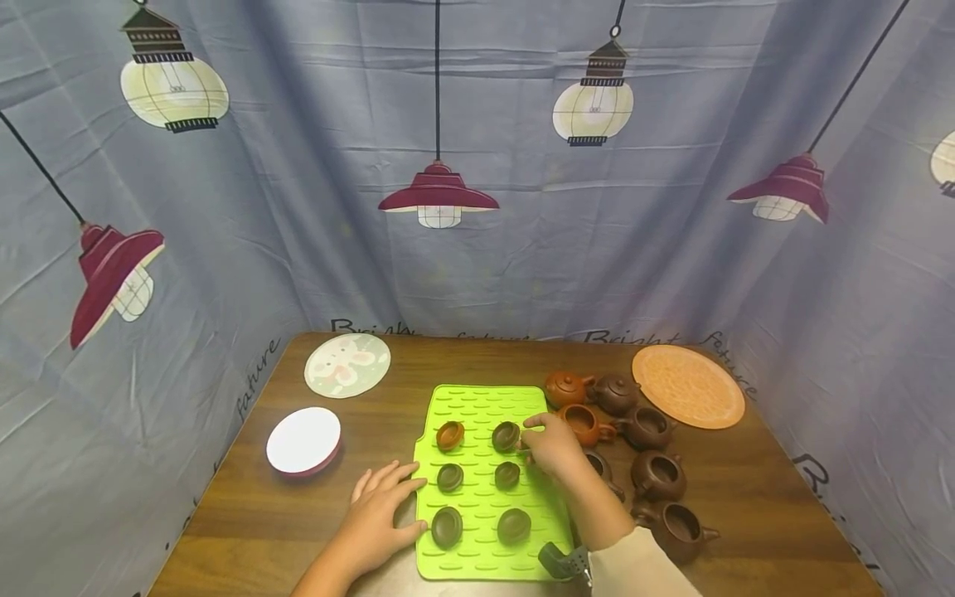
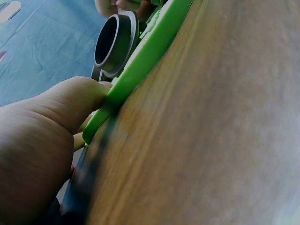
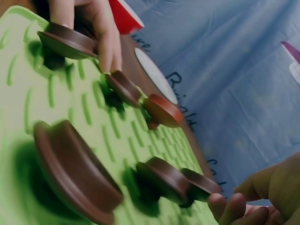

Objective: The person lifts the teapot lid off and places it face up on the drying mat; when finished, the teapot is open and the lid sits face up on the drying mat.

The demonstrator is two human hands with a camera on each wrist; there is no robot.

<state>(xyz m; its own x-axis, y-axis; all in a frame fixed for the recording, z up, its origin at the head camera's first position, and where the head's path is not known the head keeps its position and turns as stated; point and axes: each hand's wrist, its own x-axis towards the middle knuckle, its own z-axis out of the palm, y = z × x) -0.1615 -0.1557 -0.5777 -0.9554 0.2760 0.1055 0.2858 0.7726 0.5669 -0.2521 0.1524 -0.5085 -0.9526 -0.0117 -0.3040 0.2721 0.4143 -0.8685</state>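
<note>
On the lime-green ridged mat (image 1: 477, 406), several small teapot lids stand in two columns, upside down and tilted on their knobs. One is an orange-brown lid (image 1: 449, 436); the rest are dark brown. My right hand (image 1: 555, 448) is beside the far right dark lid (image 1: 506, 437), its fingertips at the lid's rim in the right wrist view. Whether they touch it is hard to tell. My left hand (image 1: 380, 518) rests at the mat's left edge with fingers spread, the thumb near the closest left lid (image 1: 447, 527). In the left wrist view the thumb (image 2: 79, 101) touches the mat's rim.
Several brown teapots stand right of the mat, mostly lidless; an orange-brown teapot (image 1: 564, 388) at the back wears its lid. An orange round mat (image 1: 688, 386) lies at back right. A white bowl (image 1: 303, 441) and a patterned round mat (image 1: 346, 366) are at left.
</note>
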